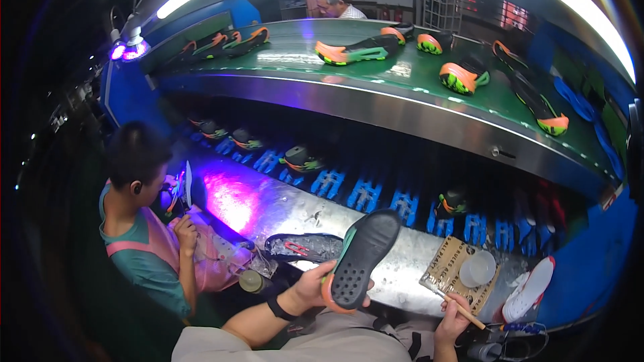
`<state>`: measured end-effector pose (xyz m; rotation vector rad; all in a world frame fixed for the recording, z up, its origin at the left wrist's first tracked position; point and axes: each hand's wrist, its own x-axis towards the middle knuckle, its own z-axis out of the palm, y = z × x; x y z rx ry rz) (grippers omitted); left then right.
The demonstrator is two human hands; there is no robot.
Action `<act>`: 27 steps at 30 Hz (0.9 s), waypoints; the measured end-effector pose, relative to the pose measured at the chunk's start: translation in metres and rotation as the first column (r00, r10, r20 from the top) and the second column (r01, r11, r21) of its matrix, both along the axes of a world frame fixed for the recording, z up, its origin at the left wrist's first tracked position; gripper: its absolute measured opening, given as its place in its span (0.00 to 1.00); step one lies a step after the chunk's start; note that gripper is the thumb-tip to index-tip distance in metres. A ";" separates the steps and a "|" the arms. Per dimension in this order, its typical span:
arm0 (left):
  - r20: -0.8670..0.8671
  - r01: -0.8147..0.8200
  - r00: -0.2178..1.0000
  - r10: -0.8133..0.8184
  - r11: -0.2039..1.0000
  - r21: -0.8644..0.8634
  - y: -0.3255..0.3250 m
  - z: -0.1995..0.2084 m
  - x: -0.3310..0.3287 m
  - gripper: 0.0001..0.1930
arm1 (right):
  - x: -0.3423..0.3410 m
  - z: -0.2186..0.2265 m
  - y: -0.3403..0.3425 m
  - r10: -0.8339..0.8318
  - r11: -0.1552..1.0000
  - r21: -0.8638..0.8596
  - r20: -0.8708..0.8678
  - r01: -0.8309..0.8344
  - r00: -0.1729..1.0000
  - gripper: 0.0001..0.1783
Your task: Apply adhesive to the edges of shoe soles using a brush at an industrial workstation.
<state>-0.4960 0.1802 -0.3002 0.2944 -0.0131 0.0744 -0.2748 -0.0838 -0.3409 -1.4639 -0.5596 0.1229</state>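
My left hand [312,286] is closed round the heel end of a shoe sole [365,248], dark inside with an orange and green rim. It is tilted up, its inner face and round heel dimples showing. My right hand [452,325] grips the wooden handle of a brush [473,316]. The brush's tip reaches the near left corner of a printed cardboard sheet [444,265]. On that cardboard stands a translucent plastic cup [480,267]. Left of the held sole, another dark shoe sole [282,247] lies on the metal bench [402,265].
A green conveyor belt [282,60] carrying several soles runs above. Below it, blue racks [365,196] move past the bench's far edge. A white and red shoe [533,289] rests at right. A co-worker [144,228] sits close on my left, near a jar [251,281].
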 end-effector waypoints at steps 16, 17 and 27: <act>0.256 -0.755 0.642 0.723 0.537 0.378 0.285 0.215 0.122 0.29 | -0.008 -0.027 0.006 0.055 0.983 -0.169 -0.093 -0.070 0.994 0.08; 0.288 -0.785 0.561 0.776 0.387 0.484 0.288 0.212 0.114 0.24 | -0.007 -0.028 0.008 0.067 0.976 -0.198 -0.115 -0.089 0.991 0.08; 0.677 0.801 0.032 0.735 -0.424 0.422 0.462 0.232 0.052 0.39 | 0.011 -0.028 0.031 0.255 0.848 -0.522 0.254 -0.089 0.933 0.12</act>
